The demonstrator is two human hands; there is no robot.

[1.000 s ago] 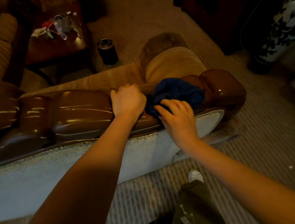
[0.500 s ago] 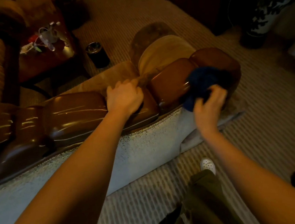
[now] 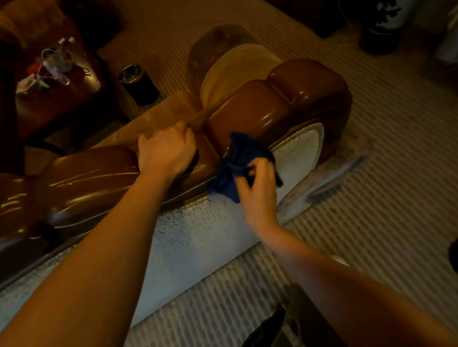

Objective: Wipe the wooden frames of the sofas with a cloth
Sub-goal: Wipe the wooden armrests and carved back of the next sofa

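Mid-wipe on the sofa's top rail; you are standing behind the sofa, looking down over its back.

Your right hand [image 3: 256, 183] is clamping a bunched blue cloth [image 3: 241, 155], fingers curled into the folds; the cloth is pressing against the glossy brown wooden frame [image 3: 260, 107] where it meets the pale speckled back panel [image 3: 188, 232]; part of the cloth is hanging down over that panel.

Your left hand [image 3: 165, 151] is resting closed on the frame just beside the cloth, bracing; whether it is gripping anything underneath, you cannot tell from here.

Judgement: the rounded corner lobe [image 3: 309, 86] to the right and the long stretch to the left are looking like the remaining ground; the next pass is calling for a flatter cloth and firm pressure following the curves; a dark cup [image 3: 138, 84] is standing on the carpet beyond, well apart.
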